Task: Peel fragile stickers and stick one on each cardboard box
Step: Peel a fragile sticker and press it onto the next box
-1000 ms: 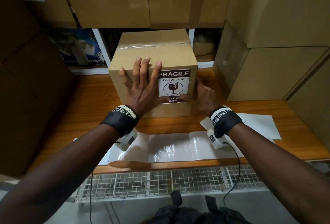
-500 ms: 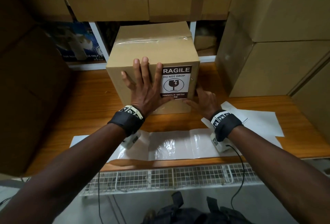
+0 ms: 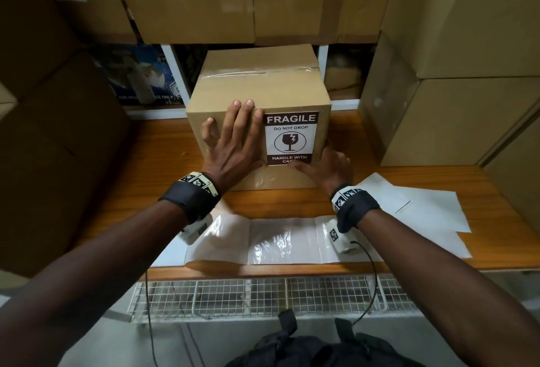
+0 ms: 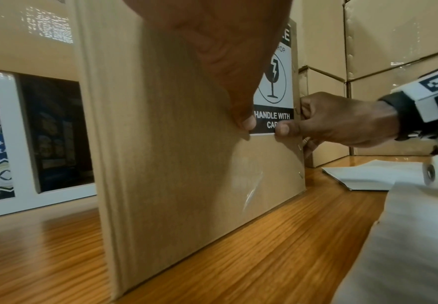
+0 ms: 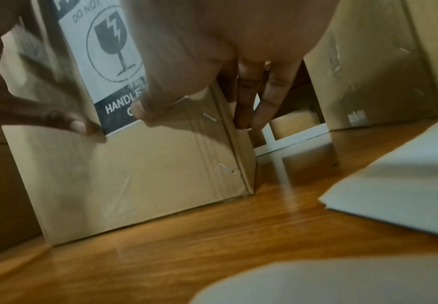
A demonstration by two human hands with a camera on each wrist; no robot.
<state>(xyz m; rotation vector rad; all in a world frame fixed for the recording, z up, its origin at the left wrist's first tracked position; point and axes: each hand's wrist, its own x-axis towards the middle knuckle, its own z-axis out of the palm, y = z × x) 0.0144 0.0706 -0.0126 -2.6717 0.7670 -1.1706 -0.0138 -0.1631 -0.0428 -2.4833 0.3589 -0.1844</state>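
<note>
Fingers (image 3: 242,112) of our left hand (image 3: 233,144) lie flat, released, on the cardboard box (image 3: 257,80) beside its fragile sticker (image 3: 290,138); our right hand (image 3: 327,167) presses the sticker's lower edge, thumb outstretched. The box looks light yet stiff; grip its side walls.

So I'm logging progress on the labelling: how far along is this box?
Done: the fragile sticker sits on the front of the cardboard box. In hand: the left hand lies flat beside it while the right hand presses its bottom edge with the thumb. Left: the surrounding stacked boxes show no stickers on their visible faces; whether they belong to the job is unclear.
</note>
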